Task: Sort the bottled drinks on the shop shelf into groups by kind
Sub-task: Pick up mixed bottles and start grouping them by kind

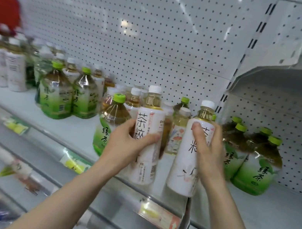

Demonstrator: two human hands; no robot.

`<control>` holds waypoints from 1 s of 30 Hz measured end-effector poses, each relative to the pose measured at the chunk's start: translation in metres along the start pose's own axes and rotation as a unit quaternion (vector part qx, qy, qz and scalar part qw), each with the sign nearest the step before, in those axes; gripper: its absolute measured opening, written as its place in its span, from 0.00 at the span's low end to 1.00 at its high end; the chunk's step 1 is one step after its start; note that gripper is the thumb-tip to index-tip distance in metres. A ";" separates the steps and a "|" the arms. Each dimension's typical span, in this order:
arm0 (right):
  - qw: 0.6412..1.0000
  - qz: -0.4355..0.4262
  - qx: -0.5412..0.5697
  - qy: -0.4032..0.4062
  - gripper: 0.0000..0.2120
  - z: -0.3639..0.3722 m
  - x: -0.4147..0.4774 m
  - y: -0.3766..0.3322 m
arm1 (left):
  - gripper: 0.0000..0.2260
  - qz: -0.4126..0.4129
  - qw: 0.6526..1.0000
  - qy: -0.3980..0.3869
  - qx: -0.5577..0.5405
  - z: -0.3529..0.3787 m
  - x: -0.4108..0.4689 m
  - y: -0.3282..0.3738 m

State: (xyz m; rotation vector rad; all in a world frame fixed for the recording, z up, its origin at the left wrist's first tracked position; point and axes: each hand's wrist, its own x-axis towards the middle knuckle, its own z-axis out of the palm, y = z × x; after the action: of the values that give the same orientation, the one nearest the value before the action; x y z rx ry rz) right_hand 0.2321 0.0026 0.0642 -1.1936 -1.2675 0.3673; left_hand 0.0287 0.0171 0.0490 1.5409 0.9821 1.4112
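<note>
Both hands are closed round bottles at the near edge of the shelf [70,130], just behind the price rail [158,218]. The first white-labelled bottle [143,169] is gripped by the left hand [126,145], and the second white-labelled bottle [181,169], slightly tilted, is gripped by the right hand [208,153]. The two are held side by side, just apart. A single green-labelled bottle [102,136] is seen just behind the left hand, and four green-labelled bottles [254,173] are grouped to the right. Farther back, white-capped bottles [135,98] are clustered before the pegboard [139,25], and a green-labelled pair [57,97] is set to the left.
</note>
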 end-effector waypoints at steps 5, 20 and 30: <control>0.997 -0.016 0.027 -0.068 0.16 0.066 -0.023 -0.030 | 0.21 0.000 1.000 0.020 -0.005 -0.077 -0.013 0.002; 0.989 0.001 0.070 -0.130 0.17 0.351 -0.083 -0.088 | 0.27 -0.068 0.991 0.091 0.075 -0.384 -0.026 -0.045; 0.989 -0.005 0.057 -0.139 0.18 0.495 -0.060 -0.093 | 0.30 -0.086 0.985 0.130 0.071 -0.493 0.033 -0.078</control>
State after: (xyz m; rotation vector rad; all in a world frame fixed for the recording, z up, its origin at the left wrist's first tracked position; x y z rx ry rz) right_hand -0.2502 0.1549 0.0333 -1.0639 -1.4716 0.6074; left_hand -0.4627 0.1058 0.0122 1.3563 1.3659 1.4688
